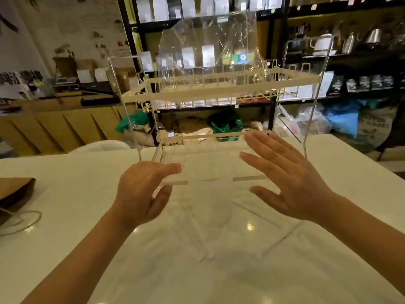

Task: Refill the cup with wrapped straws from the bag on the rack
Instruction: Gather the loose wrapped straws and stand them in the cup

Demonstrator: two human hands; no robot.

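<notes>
A clear acrylic rack (219,93) stands on the white table (65,216), its upper shelf at about eye height. On that shelf sits a clear plastic bag (210,47) with its top standing upright; pale wrapped straws (214,83) lie along its bottom. My left hand (142,194) hovers in front of the rack's lower left with fingers relaxed and holds nothing. My right hand (287,178) is raised at the lower right, fingers straight and spread, also holding nothing. A cup is hard to make out; a faint clear shape shows between my hands.
A brown paper bag (15,194) and a thin cable (24,222) lie at the table's left edge. Behind the table stand dark shelves (328,58) with kettles and packets, and sacks on the floor.
</notes>
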